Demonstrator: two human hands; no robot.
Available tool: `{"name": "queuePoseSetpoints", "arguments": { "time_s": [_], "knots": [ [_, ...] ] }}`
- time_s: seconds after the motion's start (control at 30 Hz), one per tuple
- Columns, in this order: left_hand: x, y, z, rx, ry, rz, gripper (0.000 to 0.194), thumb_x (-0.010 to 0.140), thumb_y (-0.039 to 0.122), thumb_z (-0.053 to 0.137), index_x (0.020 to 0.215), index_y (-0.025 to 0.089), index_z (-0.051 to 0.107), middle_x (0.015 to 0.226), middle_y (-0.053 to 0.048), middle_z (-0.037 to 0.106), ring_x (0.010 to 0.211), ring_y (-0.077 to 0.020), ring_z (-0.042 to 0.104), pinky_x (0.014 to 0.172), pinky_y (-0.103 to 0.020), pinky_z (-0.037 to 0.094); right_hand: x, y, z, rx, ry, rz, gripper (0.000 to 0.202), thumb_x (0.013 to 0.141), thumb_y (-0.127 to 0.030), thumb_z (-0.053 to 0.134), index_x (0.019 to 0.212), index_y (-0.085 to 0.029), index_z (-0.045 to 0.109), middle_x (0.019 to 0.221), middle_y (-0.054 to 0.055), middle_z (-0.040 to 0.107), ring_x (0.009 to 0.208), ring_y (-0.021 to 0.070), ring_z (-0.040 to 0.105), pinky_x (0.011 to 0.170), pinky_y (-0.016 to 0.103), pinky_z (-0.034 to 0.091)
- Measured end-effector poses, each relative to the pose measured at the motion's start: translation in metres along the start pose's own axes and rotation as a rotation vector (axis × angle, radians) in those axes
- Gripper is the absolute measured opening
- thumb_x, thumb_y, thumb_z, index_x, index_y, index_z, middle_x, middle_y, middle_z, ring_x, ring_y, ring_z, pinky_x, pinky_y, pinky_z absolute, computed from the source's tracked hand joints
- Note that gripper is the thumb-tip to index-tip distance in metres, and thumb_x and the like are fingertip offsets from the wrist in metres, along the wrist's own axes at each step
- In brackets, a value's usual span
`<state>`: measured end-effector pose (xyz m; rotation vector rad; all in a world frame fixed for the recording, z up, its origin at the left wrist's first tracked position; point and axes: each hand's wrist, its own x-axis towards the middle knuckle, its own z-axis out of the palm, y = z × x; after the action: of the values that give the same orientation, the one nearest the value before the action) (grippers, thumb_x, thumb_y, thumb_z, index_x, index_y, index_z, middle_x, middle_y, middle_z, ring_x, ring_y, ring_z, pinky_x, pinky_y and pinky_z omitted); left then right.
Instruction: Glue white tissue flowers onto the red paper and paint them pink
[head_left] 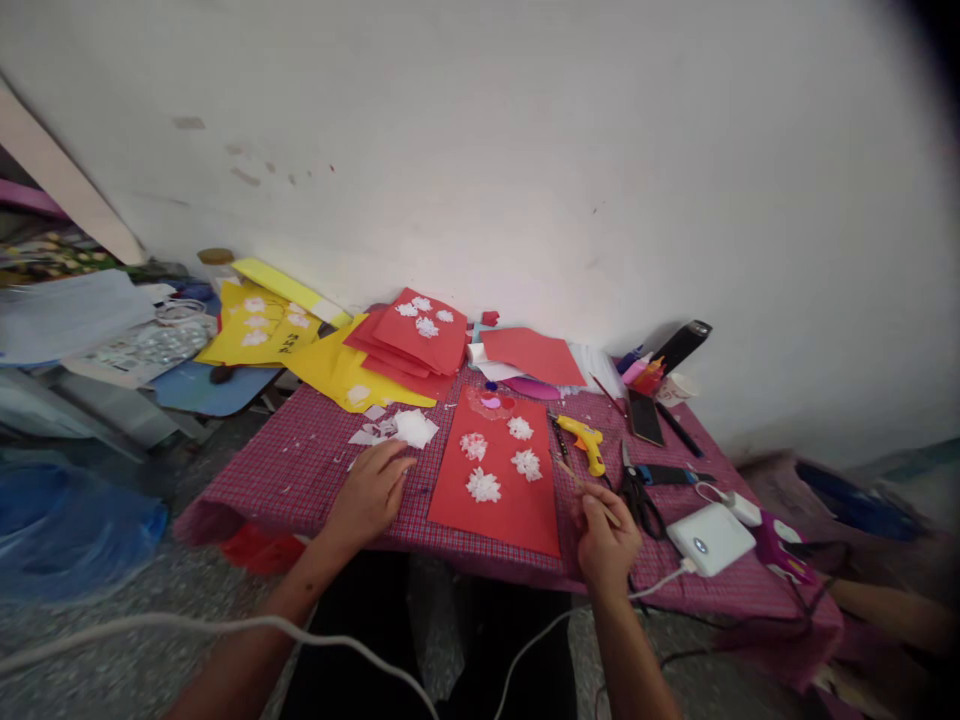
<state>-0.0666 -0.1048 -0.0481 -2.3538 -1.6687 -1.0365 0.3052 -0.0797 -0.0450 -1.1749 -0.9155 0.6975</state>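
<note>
A red paper sheet (496,520) lies in front of me with several white ruffled paper flowers (484,487) on it. Near its far edge is a clear round dish (480,403) with pink and red blobs of what looks like paint. My right hand (609,538), just right of the sheet, is closed round a thin wooden stick (568,470) pointing up and left. On the left, my left hand (369,492) rests on the checked cloth, fingers loosely stretched and holding nothing visible. White paper pieces (415,428) lie just beyond its fingertips.
Right of the sheet are a yellow glue gun (585,440), scissors (640,500), a white power bank (712,540) and a phone (645,418). Red cards (442,350) and yellow paper (330,365) lie at the back left. A white cable (247,622) crosses the foreground. Another person's arm (885,608) shows at right.
</note>
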Motion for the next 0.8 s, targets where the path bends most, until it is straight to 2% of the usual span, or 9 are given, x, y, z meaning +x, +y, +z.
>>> {"name": "queuePoseSetpoints", "arguments": {
  "time_s": [0.1, 0.2, 0.37, 0.47, 0.57, 0.63, 0.8],
  "knots": [
    [0.001, 0.006, -0.006, -0.009, 0.062, -0.012, 0.023, 0.097, 0.02, 0.052, 0.115, 0.021, 0.066, 0.132, -0.011, 0.063, 0.128, -0.0264, 0.056, 0.111, -0.05, 0.046, 0.0, 0.0, 0.001, 0.021, 0.013, 0.011, 0.019, 0.076, -0.037, 0.078, 0.089, -0.023, 0.075, 0.077, 0.003, 0.072, 0.052, 0.0143, 0.057, 0.045, 0.026, 0.042],
    [0.0, 0.026, -0.01, -0.018, 0.067, 0.01, 0.021, 0.096, 0.022, 0.055, 0.114, 0.023, 0.067, 0.132, -0.011, 0.064, 0.126, -0.0265, 0.058, 0.111, -0.05, 0.047, 0.0, 0.002, 0.002, 0.024, 0.02, 0.014, 0.018, 0.076, -0.036, 0.077, 0.088, -0.023, 0.075, 0.077, 0.003, 0.072, 0.051, 0.0145, 0.056, 0.045, 0.026, 0.041],
    [-0.01, 0.077, 0.003, -0.046, -0.104, 0.201, 0.031, 0.095, 0.025, 0.057, 0.125, 0.022, 0.065, 0.142, -0.012, 0.061, 0.132, -0.0293, 0.056, 0.114, -0.053, 0.045, -0.001, 0.001, 0.0, 0.018, 0.004, 0.018, 0.018, 0.077, -0.036, 0.076, 0.088, -0.022, 0.074, 0.073, 0.003, 0.07, 0.051, 0.0145, 0.055, 0.045, 0.026, 0.04],
    [-0.013, 0.095, 0.013, -0.07, -0.158, 0.222, 0.034, 0.095, 0.029, 0.059, 0.128, 0.021, 0.064, 0.143, -0.013, 0.061, 0.134, -0.0307, 0.056, 0.113, -0.053, 0.047, 0.011, -0.01, 0.005, -0.053, -0.062, 0.004, 0.022, 0.08, -0.038, 0.075, 0.093, -0.021, 0.074, 0.075, 0.003, 0.07, 0.054, 0.0151, 0.057, 0.048, 0.027, 0.043],
    [-0.014, 0.099, 0.019, -0.077, -0.168, 0.225, 0.035, 0.095, 0.034, 0.06, 0.127, 0.021, 0.064, 0.141, -0.013, 0.062, 0.133, -0.0312, 0.057, 0.113, -0.055, 0.046, 0.041, -0.024, 0.026, -0.184, -0.242, -0.08, 0.024, 0.084, -0.039, 0.069, 0.096, -0.019, 0.073, 0.078, 0.004, 0.071, 0.061, 0.0165, 0.061, 0.053, 0.027, 0.046],
    [-0.015, 0.096, 0.021, -0.085, -0.169, 0.24, 0.036, 0.094, 0.037, 0.061, 0.126, 0.021, 0.064, 0.14, -0.013, 0.063, 0.132, -0.0318, 0.057, 0.114, -0.055, 0.046, 0.066, -0.03, 0.048, -0.22, -0.307, -0.095, 0.023, 0.084, -0.039, 0.067, 0.092, -0.018, 0.074, 0.075, 0.003, 0.071, 0.06, 0.0163, 0.061, 0.054, 0.027, 0.047],
    [-0.019, 0.093, 0.025, -0.096, -0.186, 0.233, 0.04, 0.092, 0.04, 0.062, 0.127, 0.021, 0.063, 0.138, -0.013, 0.064, 0.129, -0.0324, 0.059, 0.111, -0.053, 0.048, 0.109, -0.015, 0.101, -0.316, -0.42, -0.108, 0.02, 0.076, -0.034, 0.067, 0.085, -0.017, 0.074, 0.069, 0.002, 0.071, 0.057, 0.0172, 0.061, 0.055, 0.028, 0.047]
  ]
}}
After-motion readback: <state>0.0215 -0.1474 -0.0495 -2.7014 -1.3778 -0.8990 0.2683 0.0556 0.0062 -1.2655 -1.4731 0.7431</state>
